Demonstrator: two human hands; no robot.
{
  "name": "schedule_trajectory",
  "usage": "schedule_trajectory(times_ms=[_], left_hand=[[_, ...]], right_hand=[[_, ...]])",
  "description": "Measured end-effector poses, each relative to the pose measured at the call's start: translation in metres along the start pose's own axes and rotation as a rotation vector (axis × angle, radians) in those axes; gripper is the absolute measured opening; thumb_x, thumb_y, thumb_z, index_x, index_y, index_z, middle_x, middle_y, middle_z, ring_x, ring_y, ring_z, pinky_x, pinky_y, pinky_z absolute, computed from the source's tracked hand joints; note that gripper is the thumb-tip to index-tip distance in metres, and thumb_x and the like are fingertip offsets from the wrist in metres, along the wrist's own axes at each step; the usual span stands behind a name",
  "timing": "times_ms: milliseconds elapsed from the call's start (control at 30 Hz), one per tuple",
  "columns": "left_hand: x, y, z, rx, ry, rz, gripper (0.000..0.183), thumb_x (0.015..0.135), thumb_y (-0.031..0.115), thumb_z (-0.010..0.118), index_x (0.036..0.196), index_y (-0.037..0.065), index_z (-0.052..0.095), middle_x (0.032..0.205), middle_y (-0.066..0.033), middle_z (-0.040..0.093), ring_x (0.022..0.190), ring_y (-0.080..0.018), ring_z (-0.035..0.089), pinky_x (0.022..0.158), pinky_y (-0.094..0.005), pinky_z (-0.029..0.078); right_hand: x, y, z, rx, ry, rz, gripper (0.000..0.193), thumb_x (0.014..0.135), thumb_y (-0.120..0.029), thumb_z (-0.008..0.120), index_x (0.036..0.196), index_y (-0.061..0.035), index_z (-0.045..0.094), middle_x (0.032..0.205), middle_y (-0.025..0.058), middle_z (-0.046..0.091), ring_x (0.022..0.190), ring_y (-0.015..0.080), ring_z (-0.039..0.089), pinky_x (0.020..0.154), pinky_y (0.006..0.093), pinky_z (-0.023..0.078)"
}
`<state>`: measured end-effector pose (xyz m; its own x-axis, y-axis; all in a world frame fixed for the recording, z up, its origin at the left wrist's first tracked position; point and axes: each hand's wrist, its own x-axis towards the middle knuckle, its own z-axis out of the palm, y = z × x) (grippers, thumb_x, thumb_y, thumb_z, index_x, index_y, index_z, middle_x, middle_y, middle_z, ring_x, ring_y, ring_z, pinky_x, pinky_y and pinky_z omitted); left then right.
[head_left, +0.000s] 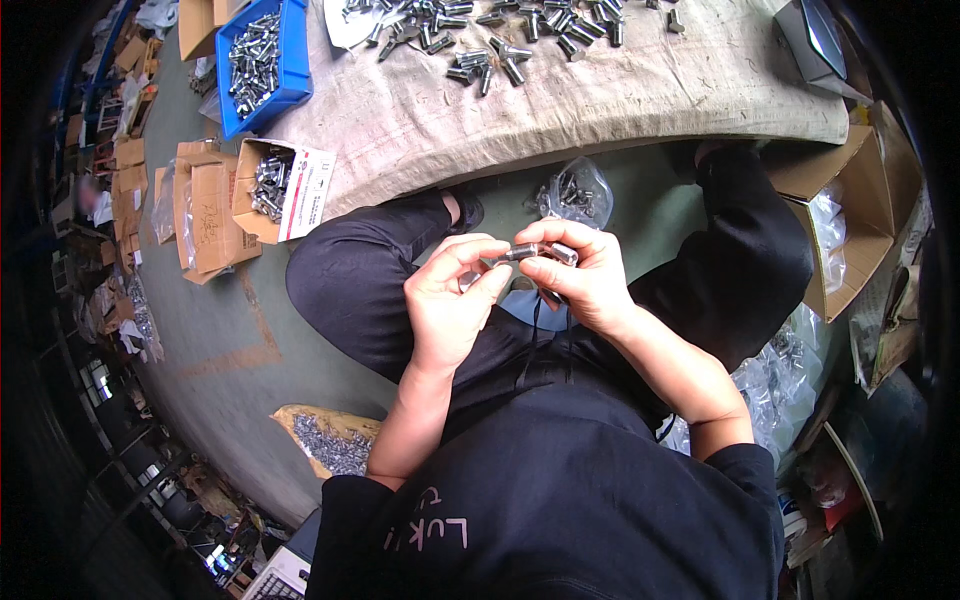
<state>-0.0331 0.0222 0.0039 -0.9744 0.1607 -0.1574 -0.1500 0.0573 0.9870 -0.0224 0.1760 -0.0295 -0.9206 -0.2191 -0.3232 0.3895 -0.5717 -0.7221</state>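
Observation:
Above my lap, both hands meet at a shiny metal bolt (522, 252) lying roughly sideways between them. My left hand (447, 300) is closed, thumb and fingers pinching the bolt's left end; a bit of metal also shows near its curled fingers. My right hand (592, 280) is closed around the right side. A second metal piece (564, 254), which looks like another bolt, sticks out between its fingers. How many pieces the palms cover is hidden. Beyond the hands, a clear plastic bag (580, 195) holding metal parts lies on the floor.
Many bolts (512, 70) lie loose on the cloth-covered table (560, 115). A blue bin (288, 80) and a small carton (250, 215) at the left hold metal parts. Open cardboard boxes (858, 215) stand at the right. Small parts fill a yellowish sack (292, 415) at lower left.

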Motion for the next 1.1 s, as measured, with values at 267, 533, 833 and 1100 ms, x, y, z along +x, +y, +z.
schedule_trajectory(times_ms=[267,533,833,1100], left_hand=[[0.001,0.008,0.002,-0.35,0.005,-0.208,0.025,0.087,0.005,0.05,0.11,-0.002,0.049,0.083,-0.0097,0.056,0.051,-0.0051,0.047,0.036,-0.0147,0.035],[0.008,-0.002,-0.011,-0.977,-0.027,-0.405,0.024,0.087,0.002,0.041,0.11,0.001,0.05,0.088,-0.01,0.054,0.056,-0.0077,0.045,0.034,-0.0162,0.036],[0.008,-0.015,-0.005,-1.087,-0.062,-0.246,0.026,0.085,-0.002,0.04,0.109,-0.003,0.048,0.097,-0.0144,0.052,0.061,-0.0095,0.043,0.034,-0.0159,0.035],[0.006,-0.007,-0.011,-0.444,0.13,-0.427,0.028,0.09,0.023,0.047,0.102,-0.001,0.052,0.088,-0.0097,0.06,0.056,-0.0068,0.05,0.037,-0.014,0.034]], right_hand=[[0.009,0.001,-0.005,0.556,-0.048,0.14,0.015,0.078,-0.013,0.058,0.086,-0.0028,0.051,0.072,0.009,0.053,0.052,0.0138,0.051,0.039,0.0226,0.043],[0.01,0.009,-0.007,0.4,-0.135,0.308,0.011,0.075,-0.01,0.059,0.08,-0.0027,0.053,0.065,0.009,0.053,0.047,0.0142,0.05,0.034,0.021,0.04],[0.004,0.01,0.002,0.217,-0.155,0.434,0.017,0.078,-0.017,0.065,0.082,-0.0013,0.061,0.064,0.0034,0.057,0.047,0.0068,0.051,0.034,0.0172,0.037],[0.001,0.002,0.002,-0.128,-0.027,0.157,0.015,0.077,-0.011,0.065,0.088,-0.002,0.059,0.066,0.0009,0.057,0.052,0.0034,0.05,0.041,0.0162,0.038]])
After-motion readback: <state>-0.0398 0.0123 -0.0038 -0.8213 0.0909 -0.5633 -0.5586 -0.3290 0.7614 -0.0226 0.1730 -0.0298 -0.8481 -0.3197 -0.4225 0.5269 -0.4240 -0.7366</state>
